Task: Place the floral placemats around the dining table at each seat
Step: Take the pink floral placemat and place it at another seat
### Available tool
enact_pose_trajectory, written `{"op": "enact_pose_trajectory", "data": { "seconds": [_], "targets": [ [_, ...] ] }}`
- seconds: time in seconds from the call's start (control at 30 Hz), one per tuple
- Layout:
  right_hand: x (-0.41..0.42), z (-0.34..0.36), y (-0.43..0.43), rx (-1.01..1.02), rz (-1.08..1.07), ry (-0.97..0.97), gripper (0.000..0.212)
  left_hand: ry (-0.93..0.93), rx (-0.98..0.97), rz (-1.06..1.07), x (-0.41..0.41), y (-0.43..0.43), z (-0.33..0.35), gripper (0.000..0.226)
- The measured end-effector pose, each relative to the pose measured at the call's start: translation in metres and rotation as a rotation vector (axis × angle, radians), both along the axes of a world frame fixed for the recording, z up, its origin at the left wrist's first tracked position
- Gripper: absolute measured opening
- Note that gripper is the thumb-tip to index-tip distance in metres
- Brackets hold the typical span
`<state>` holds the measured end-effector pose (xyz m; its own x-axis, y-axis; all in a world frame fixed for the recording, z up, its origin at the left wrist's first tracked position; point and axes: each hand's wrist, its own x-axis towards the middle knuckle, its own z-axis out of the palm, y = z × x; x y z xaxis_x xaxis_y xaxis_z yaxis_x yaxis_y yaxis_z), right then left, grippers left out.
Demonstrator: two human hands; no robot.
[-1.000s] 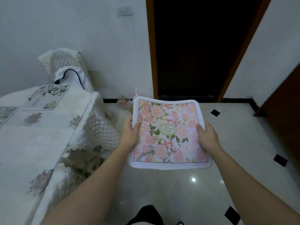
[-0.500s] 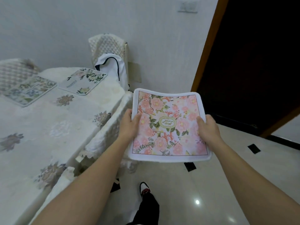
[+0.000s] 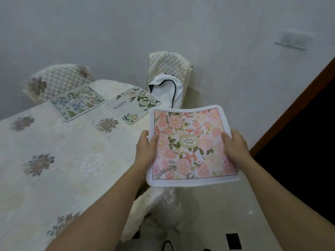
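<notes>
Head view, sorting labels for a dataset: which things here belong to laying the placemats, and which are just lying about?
Job: pink placemat, held by left hand and right hand; blue-flowered placemat and green-leafed placemat, already laid; dining table; left chair; right chair.
Lying about: white bag against the right chair; wall switch.

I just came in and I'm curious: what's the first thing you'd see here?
The pink floral placemat jumps out first, held in the middle by the left hand and the right hand at the table's edge. Behind it, two more lie side by side on the cream tablecloth's far end: a blue-flowered placemat and a white placemat printed "Beautiful".
</notes>
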<state>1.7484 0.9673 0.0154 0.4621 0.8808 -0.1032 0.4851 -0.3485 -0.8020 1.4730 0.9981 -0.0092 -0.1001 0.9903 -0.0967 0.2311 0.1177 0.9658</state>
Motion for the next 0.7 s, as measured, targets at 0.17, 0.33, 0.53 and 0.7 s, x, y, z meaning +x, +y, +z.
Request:
{"op": "enact_pose_trajectory", "data": {
  "seconds": [0.17, 0.33, 0.53, 0.7],
  "targets": [
    [-0.047, -0.002, 0.080, 0.001, 0.200, -0.034, 0.033, -0.005, 0.002, 0.176, -0.049, 0.030, -0.009, 0.014],
    [-0.097, -0.016, 0.153, -0.028, 0.413, 0.008, 0.026, -0.039, -0.048, 0.366, -0.092, 0.043, -0.024, 0.010],
    [-0.159, -0.044, 0.233, -0.032, 0.673, 0.004, 0.028, -0.022, -0.098, 0.582, -0.130, 0.057, -0.036, 0.011],
    [-0.200, -0.065, 0.272, -0.067, 0.824, 0.048, 0.028, -0.002, -0.151, 0.715, -0.146, 0.059, -0.045, 0.020]
  ]
}}
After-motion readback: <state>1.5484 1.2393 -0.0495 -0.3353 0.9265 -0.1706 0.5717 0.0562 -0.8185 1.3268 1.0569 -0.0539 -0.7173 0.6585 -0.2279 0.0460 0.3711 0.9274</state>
